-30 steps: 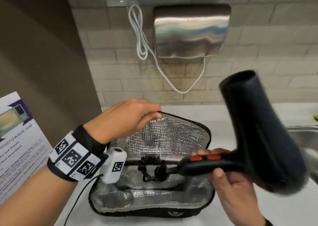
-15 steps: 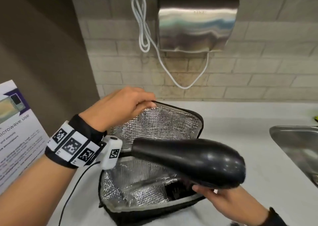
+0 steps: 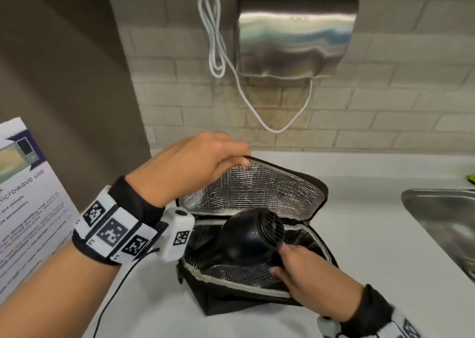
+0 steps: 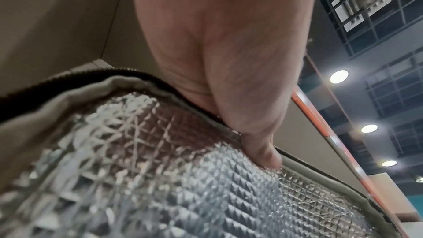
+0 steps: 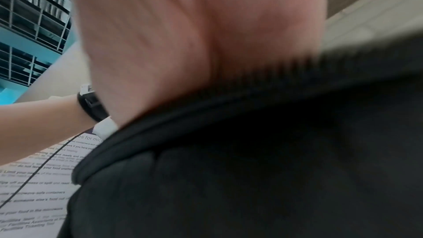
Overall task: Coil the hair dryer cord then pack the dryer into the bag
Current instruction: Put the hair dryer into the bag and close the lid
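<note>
A black bag [image 3: 231, 304] with silver foil lining stands open on the white counter. My left hand [image 3: 195, 165] pinches the top edge of its raised lid [image 3: 257, 191]; in the left wrist view the thumb [image 4: 258, 144] presses on the foil lid [image 4: 160, 169]. The black hair dryer [image 3: 246, 240] lies mostly inside the bag, its rear grille facing up and right. My right hand [image 3: 305, 276] holds the dryer at the bag's front right rim. The cord is hidden inside. The right wrist view shows only my blurred palm [image 5: 183, 42] against the bag's black side [image 5: 251, 169].
A steel hand dryer [image 3: 295, 34] with a looping white cable [image 3: 216, 44] hangs on the tiled wall behind. A steel sink [image 3: 442, 224] lies at the right. A printed microwave notice [image 3: 23, 198] stands at the left beside a brown wall.
The right hand swung the dryer from upright above the bag, turned it flat, and lowered it into the bag. The left hand kept holding the lid up.
</note>
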`<action>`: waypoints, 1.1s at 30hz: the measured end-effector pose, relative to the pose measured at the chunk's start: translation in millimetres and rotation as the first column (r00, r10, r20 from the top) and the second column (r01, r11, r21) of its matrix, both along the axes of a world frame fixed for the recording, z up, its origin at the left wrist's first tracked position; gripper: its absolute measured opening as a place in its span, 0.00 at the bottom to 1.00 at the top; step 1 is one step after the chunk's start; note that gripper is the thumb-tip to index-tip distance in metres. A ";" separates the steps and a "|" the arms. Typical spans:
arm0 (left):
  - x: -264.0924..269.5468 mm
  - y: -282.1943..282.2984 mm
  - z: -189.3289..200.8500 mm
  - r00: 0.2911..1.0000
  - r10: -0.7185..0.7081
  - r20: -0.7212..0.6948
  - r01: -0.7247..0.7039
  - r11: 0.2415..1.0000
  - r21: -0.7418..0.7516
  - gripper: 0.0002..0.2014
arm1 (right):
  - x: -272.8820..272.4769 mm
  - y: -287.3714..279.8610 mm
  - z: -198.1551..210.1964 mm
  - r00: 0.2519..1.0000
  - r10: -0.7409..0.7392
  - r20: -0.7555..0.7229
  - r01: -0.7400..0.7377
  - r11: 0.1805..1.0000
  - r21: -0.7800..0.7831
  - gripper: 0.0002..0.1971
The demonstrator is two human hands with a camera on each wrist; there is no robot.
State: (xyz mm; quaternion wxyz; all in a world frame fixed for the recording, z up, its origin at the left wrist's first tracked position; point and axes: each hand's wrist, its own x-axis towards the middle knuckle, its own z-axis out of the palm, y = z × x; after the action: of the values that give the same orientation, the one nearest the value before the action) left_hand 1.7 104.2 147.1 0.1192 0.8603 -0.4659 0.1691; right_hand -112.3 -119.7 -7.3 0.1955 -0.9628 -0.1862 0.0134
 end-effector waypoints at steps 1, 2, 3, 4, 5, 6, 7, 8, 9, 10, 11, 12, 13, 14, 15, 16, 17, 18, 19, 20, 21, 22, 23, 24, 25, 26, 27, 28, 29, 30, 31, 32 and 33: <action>-4.4 -1.1 0.1 1.000 0.002 0.015 -0.002 1.000 0.006 0.18 | 2.9 0.5 -2.7 1.000 -0.014 -0.005 0.014 1.000 -0.024 0.15; -9.2 -1.9 -0.2 0.999 0.006 0.033 -0.006 1.000 0.009 0.17 | 5.3 1.2 -5.1 1.000 -0.022 -0.002 0.022 0.999 -0.046 0.16; -13.9 -2.5 -1.3 0.999 0.007 0.054 -0.008 1.000 0.007 0.17 | 7.4 2.3 -7.1 1.000 -0.028 0.000 0.028 0.998 -0.063 0.16; -18.5 -2.8 -3.5 0.998 0.005 0.067 -0.005 1.000 -0.001 0.16 | 8.6 3.4 -8.9 0.999 -0.031 -0.007 0.031 0.997 -0.066 0.16; -22.7 -2.4 -7.3 0.998 0.001 0.065 0.000 1.000 -0.012 0.16 | 9.3 4.8 -10.4 0.999 -0.035 -0.019 0.034 0.998 -0.057 0.16; -26.4 -1.4 -12.1 0.999 -0.004 0.045 0.005 1.000 -0.022 0.15 | 9.0 6.4 -11.6 0.999 -0.041 -0.026 0.040 0.998 -0.045 0.15; -29.1 0.0 -17.7 1.000 -0.007 0.015 0.007 1.000 -0.030 0.15 | 8.2 7.5 -12.9 0.998 -0.056 -0.027 0.055 0.998 -0.038 0.15; -31.8 1.7 -23.8 1.000 -0.008 -0.015 0.008 0.999 -0.036 0.16 | 7.3 8.3 -12.4 0.996 -0.079 -0.028 0.078 0.996 -0.032 0.16; -34.2 3.6 -30.0 0.999 -0.011 -0.040 0.010 0.999 -0.042 0.17 | 7.3 8.7 -12.4 0.994 -0.100 -0.036 0.099 0.995 -0.029 0.18; -36.8 6.0 -35.7 0.998 -0.018 -0.056 0.015 0.999 -0.050 0.18 | 7.7 8.7 -12.4 0.992 -0.120 -0.038 0.119 0.993 -0.025 0.20; -39.2 8.1 -40.5 0.998 -0.026 -0.066 0.022 0.998 -0.058 0.18 | 8.6 8.3 -12.7 0.990 -0.135 -0.038 0.134 0.991 -0.024 0.20; -42.0 10.3 -44.8 0.997 -0.033 -0.073 0.028 0.998 -0.063 0.18 | 9.0 8.1 -12.6 0.989 -0.142 -0.035 0.141 0.990 -0.031 0.19; -44.7 12.2 -48.6 0.996 -0.039 -0.077 0.034 0.997 -0.067 0.18 | 10.0 7.7 -12.8 0.990 -0.140 -0.024 0.138 0.989 -0.056 0.18; -47.3 13.7 -52.2 0.996 -0.047 -0.075 0.042 0.997 -0.070 0.17 | 10.6 7.1 -12.8 0.990 -0.139 -0.010 0.138 0.987 -0.084 0.17; -49.9 14.9 -55.7 0.996 -0.056 -0.072 0.051 0.996 -0.073 0.17 | 11.8 5.8 -13.9 0.991 -0.133 0.023 0.134 0.984 -0.121 0.17; -52.4 15.5 -59.0 0.995 -0.063 -0.071 0.058 0.996 -0.074 0.17 | 11.5 4.9 -12.9 0.988 -0.138 0.064 0.146 0.976 -0.159 0.16; -54.3 15.7 -62.5 0.995 -0.070 -0.071 0.065 0.995 -0.075 0.17 | 10.6 3.2 -13.2 0.985 -0.136 0.102 0.153 0.970 -0.188 0.17; -56.5 15.4 -66.1 0.994 -0.077 -0.073 0.072 0.995 -0.073 0.16 | 8.8 2.6 -13.7 0.983 -0.141 0.121 0.162 0.968 -0.192 0.19; -58.6 14.6 -70.0 0.994 -0.083 -0.077 0.078 0.995 -0.066 0.15 | 8.1 2.4 -13.5 0.977 -0.149 0.150 0.175 0.968 -0.179 0.21; -60.8 13.7 -74.3 0.993 -0.086 -0.080 0.082 0.995 -0.054 0.14 | 9.3 1.5 -16.3 0.976 -0.158 0.148 0.186 0.962 -0.198 0.22; -62.3 13.0 -79.3 0.993 -0.085 -0.084 0.082 0.996 -0.040 0.13 | 11.1 0.6 -18.5 0.970 -0.171 0.173 0.208 0.952 -0.226 0.24; -63.9 13.0 -84.7 0.993 -0.081 -0.090 0.078 0.996 -0.029 0.12 | 13.0 2.7 -23.7 0.964 -0.180 0.195 0.226 0.943 -0.245 0.27; -64.9 13.2 -90.0 0.992 -0.074 -0.100 0.072 0.997 -0.021 0.12 | 14.2 6.9 -20.8 0.963 -0.189 0.190 0.231 0.945 -0.231 0.29; -65.5 13.5 -95.2 0.992 -0.064 -0.111 0.063 0.998 -0.011 0.12 | 12.7 10.1 -15.3 0.966 -0.244 0.086 0.257 0.944 -0.207 0.29; -65.9 13.9 -100.0 0.991 -0.055 -0.121 0.055 0.998 -0.002 0.12 | 15.6 9.0 -15.3 0.968 -0.251 0.024 0.247 0.923 -0.295 0.23; -65.8 13.7 -104.4 0.991 -0.049 -0.126 0.050 0.999 0.005 0.12 | 14.9 6.4 -11.4 0.976 -0.217 -0.021 0.198 0.921 -0.334 0.20; -65.7 13.1 -107.8 0.991 -0.044 -0.130 0.046 0.999 0.012 0.12 | 10.8 5.1 -9.3 0.972 -0.232 -0.038 0.222 0.960 -0.172 0.21; -65.7 12.0 -110.0 0.990 -0.038 -0.134 0.041 0.999 0.018 0.11 | 9.1 5.1 -8.3 0.964 -0.246 -0.104 0.240 0.969 -0.064 0.26; -65.6 10.7 -110.7 0.989 -0.032 -0.143 0.035 0.999 0.024 0.11 | 8.6 3.7 -12.4 0.970 -0.236 -0.060 0.232 0.971 -0.056 0.35; -65.7 9.8 -110.3 0.987 -0.026 -0.161 0.031 0.999 0.028 0.11 | 4.9 3.5 -10.2 0.968 -0.250 0.016 0.251 0.968 -0.020 0.44; -66.0 9.5 -108.5 0.981 -0.023 -0.190 0.029 0.999 0.030 0.11 | 3.8 0.2 -9.2 0.964 -0.254 0.081 0.256 0.966 -0.018 0.41; -65.9 9.7 -105.1 0.975 -0.020 -0.222 0.028 0.999 0.033 0.12 | 3.5 -2.2 -9.0 0.958 -0.264 0.111 0.266 0.964 -0.007 0.29; -65.5 9.9 -100.6 0.967 -0.014 -0.253 0.026 0.999 0.046 0.12 | -3.0 -6.3 -3.6 0.978 -0.191 0.085 0.189 0.982 0.023 0.22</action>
State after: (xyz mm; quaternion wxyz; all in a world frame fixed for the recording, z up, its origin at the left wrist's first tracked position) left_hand -63.8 114.2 46.4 0.1580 0.8727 -0.4597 0.0453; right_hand -115.3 -126.0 -10.9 0.1947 -0.9743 -0.1018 -0.0486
